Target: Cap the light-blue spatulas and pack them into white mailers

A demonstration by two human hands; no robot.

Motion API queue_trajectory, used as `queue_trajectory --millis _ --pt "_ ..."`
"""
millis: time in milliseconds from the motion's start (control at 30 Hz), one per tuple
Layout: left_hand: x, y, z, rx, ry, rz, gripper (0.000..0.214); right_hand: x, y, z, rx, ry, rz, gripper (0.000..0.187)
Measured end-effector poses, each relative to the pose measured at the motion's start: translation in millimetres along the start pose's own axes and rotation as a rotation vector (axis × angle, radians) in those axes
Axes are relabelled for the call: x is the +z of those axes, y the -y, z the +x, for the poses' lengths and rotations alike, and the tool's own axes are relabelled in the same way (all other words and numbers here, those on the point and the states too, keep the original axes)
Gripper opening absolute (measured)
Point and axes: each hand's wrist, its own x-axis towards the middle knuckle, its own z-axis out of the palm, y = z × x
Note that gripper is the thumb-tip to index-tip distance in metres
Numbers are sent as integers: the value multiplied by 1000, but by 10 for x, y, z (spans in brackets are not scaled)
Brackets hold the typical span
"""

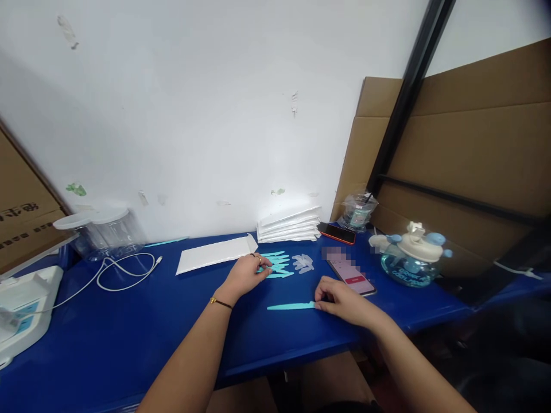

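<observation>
1. One slim turquoise strip (289,306) is gripped at its right end between the closed thumb and fingers of the right hand (341,299); it is held just above or on the blue desk (129,338), near the front edge.
2. The left hand (247,276) is placed farther back, with its fingers bent over the left ends of a spread of turquoise pieces (279,265); whether any piece is gripped there cannot be told.
3. Just right of that spread, a small cluster of translucent pieces (303,263) is laid out.
4. To the left of the spread, a white envelope (215,255) is laid flat toward the back edge.
5. Against the wall at the back edge, white packets (288,225) are stacked, with an orange-edged phone (338,233) set beside them.
6. A lit phone (353,274) is placed beyond the right hand, and a teal bottle (411,261) is stood nearer the right end.
</observation>
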Motion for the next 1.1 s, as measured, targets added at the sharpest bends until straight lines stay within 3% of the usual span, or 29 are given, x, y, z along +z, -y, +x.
queue_trajectory --millis 133,233,300,400,567,1100 --pt "-32 -210 -87 12 129 -53 33 162 134 -55 -25 -94 54 8" --pt "38 -422 -304 -15 200 8 32 265 205 -26 -45 -168 83 9" --pt "147 -560 -497 -14 176 120 25 309 218 -11 -50 -189 104 11" --pt "336 -693 -749 -118 95 181 30 320 208 -9 -69 -131 107 13" --pt "447 -726 -899 -161 26 171 33 266 213 -39 -132 -36 41 15" --pt "427 -726 -933 -128 -17 100 29 264 217 -79 -152 -81 21 17"
